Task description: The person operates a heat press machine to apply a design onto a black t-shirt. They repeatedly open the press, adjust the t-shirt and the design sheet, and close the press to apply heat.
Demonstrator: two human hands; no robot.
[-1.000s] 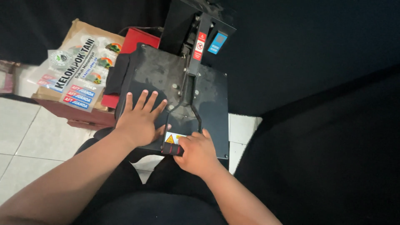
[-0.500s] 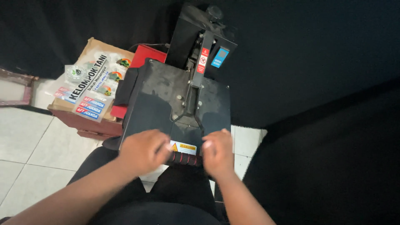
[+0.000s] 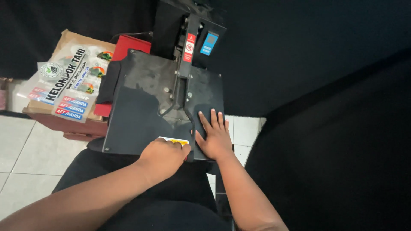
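Two hands on heat press [image 3: 145,111]: left hand [image 3: 165,156] curled closed at near edge by yellow label [image 3: 173,140]; right hand [image 3: 214,137] flat, fingers [image 3: 212,119] spread open on the top plate, beside handle arm [image 3: 182,81] running straight away.

- The setting was a small print workshop, marked by a black flat-plate heat press [image 3: 165,111] with a lever arm.
- A brown cardboard box [image 3: 64,92] beside it carried printed colour transfer sheets [image 3: 64,85].
- White floor tiles [image 3: 25,154] and black cloth [image 3: 325,107] surrounded the press.
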